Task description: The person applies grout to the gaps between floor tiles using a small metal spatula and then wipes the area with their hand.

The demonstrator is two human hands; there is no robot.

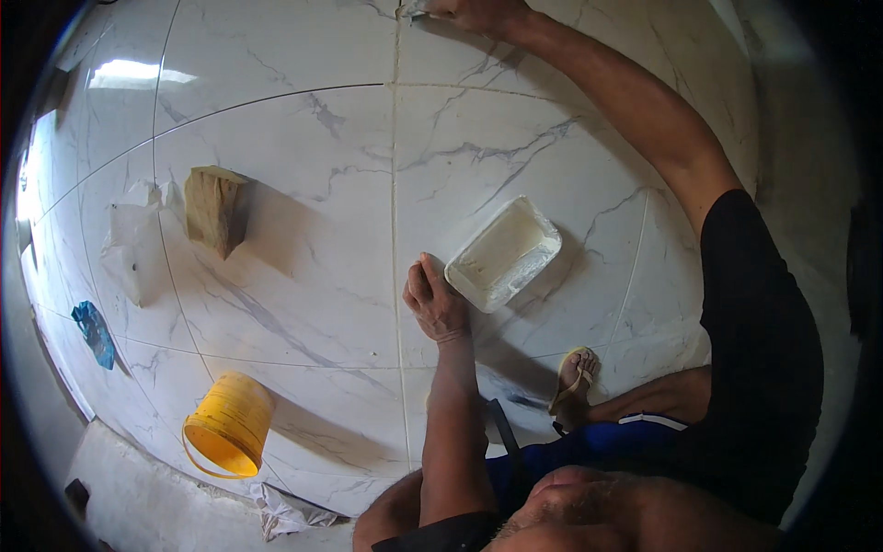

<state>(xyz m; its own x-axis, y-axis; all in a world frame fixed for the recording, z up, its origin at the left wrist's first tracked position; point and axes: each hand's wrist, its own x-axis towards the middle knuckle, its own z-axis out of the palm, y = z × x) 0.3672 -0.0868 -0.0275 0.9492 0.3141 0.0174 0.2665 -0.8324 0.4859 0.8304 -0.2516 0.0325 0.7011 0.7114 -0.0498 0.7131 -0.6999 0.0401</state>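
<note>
Greyish item (416,8) sits pinched in the right hand (480,15), arm (635,101) stretched far forward.

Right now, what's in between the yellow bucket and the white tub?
In the head view, the person's left hand is in between, right beside the white tub. From there to the yellow bucket are marble-patterned tiles.
</note>
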